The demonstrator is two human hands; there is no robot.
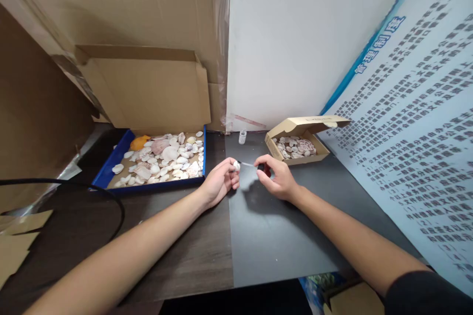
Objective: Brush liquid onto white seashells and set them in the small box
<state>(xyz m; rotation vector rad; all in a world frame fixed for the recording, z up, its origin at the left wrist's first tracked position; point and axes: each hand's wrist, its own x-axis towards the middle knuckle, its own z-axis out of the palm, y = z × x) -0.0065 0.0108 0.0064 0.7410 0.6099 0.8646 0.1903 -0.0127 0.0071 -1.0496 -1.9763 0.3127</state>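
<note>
My left hand [220, 182] pinches a small white shell [236, 165] between thumb and fingers above the middle of the table. Facing it, my right hand [277, 177] grips the black cap of a brush applicator [260, 167]. The applicator's thin pale stem runs leftward, and its dark tip meets the shell or lies very close to it. Behind both hands stands a small clear bottle [242, 136] without a cap. To the left, many loose shells [170, 153] lie in a blue-edged cardboard box [185, 185]. More shells [291, 146] fill a smaller carton [309, 158] on the right.
Cardboard panels [148, 0] and a white board [288, 59] wall off the back. A printed blue poster [414, 133] leans along the right side. One black cable [118, 202] loops over the table's left part. Under the front edge sits a cardboard box [356, 300].
</note>
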